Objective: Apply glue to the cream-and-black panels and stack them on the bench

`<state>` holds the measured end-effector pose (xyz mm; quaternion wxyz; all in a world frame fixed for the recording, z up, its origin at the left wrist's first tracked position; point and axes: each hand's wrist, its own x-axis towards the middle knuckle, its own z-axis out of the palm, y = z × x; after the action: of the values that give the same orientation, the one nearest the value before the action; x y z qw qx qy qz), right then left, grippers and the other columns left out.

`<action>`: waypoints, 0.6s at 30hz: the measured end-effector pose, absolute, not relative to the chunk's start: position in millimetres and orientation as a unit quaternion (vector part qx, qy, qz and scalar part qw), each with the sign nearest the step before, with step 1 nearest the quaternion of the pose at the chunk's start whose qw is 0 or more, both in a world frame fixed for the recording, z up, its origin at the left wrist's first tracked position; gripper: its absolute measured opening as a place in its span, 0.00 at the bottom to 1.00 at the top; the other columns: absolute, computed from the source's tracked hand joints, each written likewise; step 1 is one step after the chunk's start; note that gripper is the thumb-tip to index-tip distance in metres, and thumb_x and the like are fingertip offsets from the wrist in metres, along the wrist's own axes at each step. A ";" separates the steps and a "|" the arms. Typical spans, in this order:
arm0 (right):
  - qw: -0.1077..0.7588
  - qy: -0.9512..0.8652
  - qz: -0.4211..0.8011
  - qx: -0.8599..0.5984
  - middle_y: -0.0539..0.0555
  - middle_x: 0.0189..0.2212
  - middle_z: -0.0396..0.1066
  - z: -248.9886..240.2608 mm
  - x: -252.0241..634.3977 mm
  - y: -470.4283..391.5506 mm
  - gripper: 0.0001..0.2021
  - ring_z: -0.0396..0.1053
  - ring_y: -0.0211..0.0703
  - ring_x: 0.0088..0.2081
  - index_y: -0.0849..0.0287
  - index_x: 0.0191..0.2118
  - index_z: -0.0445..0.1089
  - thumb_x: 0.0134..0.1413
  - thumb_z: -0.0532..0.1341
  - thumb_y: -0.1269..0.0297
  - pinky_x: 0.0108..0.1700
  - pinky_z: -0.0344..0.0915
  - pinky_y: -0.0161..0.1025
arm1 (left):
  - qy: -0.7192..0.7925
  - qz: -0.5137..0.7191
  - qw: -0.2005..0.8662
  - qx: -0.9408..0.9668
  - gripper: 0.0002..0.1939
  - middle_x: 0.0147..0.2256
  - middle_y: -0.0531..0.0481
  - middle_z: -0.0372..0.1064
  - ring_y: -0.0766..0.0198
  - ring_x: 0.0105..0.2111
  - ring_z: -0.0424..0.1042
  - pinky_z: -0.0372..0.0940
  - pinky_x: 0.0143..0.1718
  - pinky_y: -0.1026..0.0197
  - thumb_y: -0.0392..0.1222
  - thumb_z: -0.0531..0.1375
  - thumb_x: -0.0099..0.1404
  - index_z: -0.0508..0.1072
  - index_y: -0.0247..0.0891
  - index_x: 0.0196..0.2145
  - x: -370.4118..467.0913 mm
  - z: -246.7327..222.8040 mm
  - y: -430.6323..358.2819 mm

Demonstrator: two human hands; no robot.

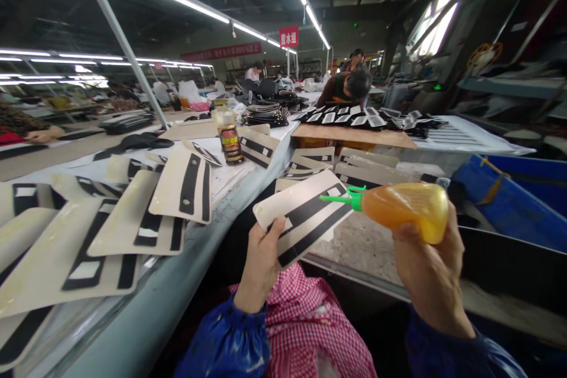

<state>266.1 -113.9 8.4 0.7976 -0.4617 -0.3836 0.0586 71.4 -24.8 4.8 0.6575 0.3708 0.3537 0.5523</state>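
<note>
My left hand (pixel 261 263) grips the near left edge of a cream panel (pixel 270 205) with black strips across it, thumb on top. The panel is held tilted in front of my lap. In my right hand (pixel 427 266) is a squeeze bottle (pixel 405 207) of amber liquid, lying on its side. Its green nozzle (pixel 341 199) points left, over the panel's right part; whether the tip touches the surface I cannot tell. Similar cream panels with black strips overlap on the table at my left, one of them a strapped panel (pixel 175 183) with a round stud.
A labelled bottle (pixel 230 139) stands on the left table (pixel 212 242). More panels (pixel 314 156) lean behind the held one. At the right is a blue bin (pixel 491 195). A co-worker (pixel 348 88) bends over black pieces with pale patches (pixel 354 117) at the far table.
</note>
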 end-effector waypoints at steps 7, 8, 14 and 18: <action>0.859 -0.328 0.087 -0.383 0.49 0.39 0.72 14.8 263.2 -114.8 0.22 0.69 0.43 0.41 0.50 0.48 0.76 0.46 0.74 0.52 0.61 0.62 0.51 | 0.391 0.632 0.567 0.355 0.13 0.44 0.48 0.82 0.55 0.48 0.78 0.69 0.54 0.54 0.41 0.66 0.62 0.79 0.40 0.46 69.1 -2.8 0.4; 0.863 -0.325 0.087 -0.378 0.49 0.39 0.72 15.2 262.6 -114.3 0.22 0.70 0.43 0.41 0.50 0.47 0.76 0.46 0.74 0.51 0.60 0.63 0.51 | 0.394 0.635 0.563 0.354 0.13 0.44 0.48 0.82 0.55 0.49 0.78 0.70 0.54 0.54 0.41 0.66 0.63 0.79 0.40 0.46 67.7 -4.6 0.7; 0.860 -0.321 0.117 -0.379 0.49 0.39 0.72 13.6 257.6 -111.8 0.17 0.70 0.44 0.41 0.50 0.41 0.77 0.47 0.74 0.50 0.59 0.64 0.55 | 0.413 0.612 0.582 0.340 0.13 0.43 0.49 0.82 0.56 0.46 0.79 0.71 0.52 0.54 0.39 0.64 0.64 0.79 0.40 0.47 61.8 -10.3 -6.2; 0.852 -0.318 0.143 -0.391 0.50 0.38 0.71 6.1 251.3 -114.0 0.19 0.69 0.44 0.41 0.51 0.45 0.76 0.49 0.73 0.51 0.62 0.60 0.57 | 0.387 0.589 0.592 0.391 0.16 0.45 0.48 0.82 0.55 0.50 0.77 0.67 0.56 0.54 0.45 0.67 0.62 0.80 0.40 0.47 63.7 -15.6 -16.0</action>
<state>251.3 -114.0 6.1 0.8522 -0.3905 -0.3176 0.1426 63.7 -16.0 -15.6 0.5925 0.3907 0.3870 0.5887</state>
